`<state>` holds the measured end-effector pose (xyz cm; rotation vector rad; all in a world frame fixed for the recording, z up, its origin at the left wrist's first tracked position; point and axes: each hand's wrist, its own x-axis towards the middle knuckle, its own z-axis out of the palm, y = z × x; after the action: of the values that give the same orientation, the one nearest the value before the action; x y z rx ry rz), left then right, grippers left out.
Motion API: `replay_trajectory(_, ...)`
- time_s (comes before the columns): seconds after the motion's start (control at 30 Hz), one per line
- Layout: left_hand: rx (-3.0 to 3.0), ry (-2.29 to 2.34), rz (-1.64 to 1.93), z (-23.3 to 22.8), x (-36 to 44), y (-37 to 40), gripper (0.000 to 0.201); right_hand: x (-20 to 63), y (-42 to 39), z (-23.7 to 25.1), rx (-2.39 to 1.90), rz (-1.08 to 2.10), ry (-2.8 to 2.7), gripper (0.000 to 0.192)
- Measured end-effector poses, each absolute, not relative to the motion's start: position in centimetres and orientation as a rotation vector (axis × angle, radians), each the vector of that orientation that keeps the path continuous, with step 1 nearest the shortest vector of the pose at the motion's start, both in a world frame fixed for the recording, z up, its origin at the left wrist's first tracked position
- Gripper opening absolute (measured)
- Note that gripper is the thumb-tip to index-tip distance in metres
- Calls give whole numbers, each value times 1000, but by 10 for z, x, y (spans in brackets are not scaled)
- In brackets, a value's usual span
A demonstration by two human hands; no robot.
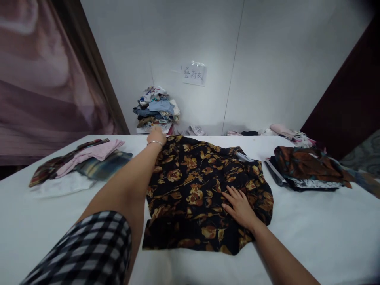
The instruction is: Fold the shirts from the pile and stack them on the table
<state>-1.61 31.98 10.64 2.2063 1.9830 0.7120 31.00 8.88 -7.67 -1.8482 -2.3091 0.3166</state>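
Black shirt [204,190], orange-brown flowers, spread flat

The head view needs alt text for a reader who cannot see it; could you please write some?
A person's right hand presses flat on a black floral garment spread on a white table, while the left hand reaches to its far edge. Folded clothes lie at either side, and a clothes pile sits against the wall.

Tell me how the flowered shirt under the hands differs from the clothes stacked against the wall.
The black floral shirt lies spread flat, alone, mid-table; the pile of clothes at the far edge is stacked high. The shirt is dark with golden flowers; the pile mixes blues, whites and prints. Both hands touch the shirt, none the pile. Both sit on the white table.
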Motion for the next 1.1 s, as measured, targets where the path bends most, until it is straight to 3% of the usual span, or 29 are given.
replay_trajectory(0.2,2341,1659,531,30,3,251,23,312,90,-73,-1823,424,-2280,56)
replay_trajectory(0.3,2359,1413,471,-3,-12,189,33,316,91,-68,-1736,574,-2214,54)
replay_trajectory(0.43,2312,1466,600,-29,-47,114,42,327,83,-53,-1525,844,-1855,47)
replay_trajectory(0.53,2363,1540,669,-46,-67,72,44,339,59,-36,-1438,855,-1645,46)
replay_trajectory(0.7,2596,1502,681,-60,-72,35,58,361,4,-39,-1568,719,-1933,52)
replay_trajectory(0.83,2755,1462,622,-60,-49,30,62,385,-13,-74,-1766,374,-2066,59)
replay_trajectory(0.97,2683,1443,562,-57,-23,41,44,399,0,-93,-1790,238,-2002,45)
replay_trajectory(1.03,2599,1467,551,-53,-19,49,29,397,7,-86,-1739,318,-1955,36)
replay_trajectory(1.1,2514,1508,572,-46,-20,55,27,395,9,-69,-1663,460,-1815,31)
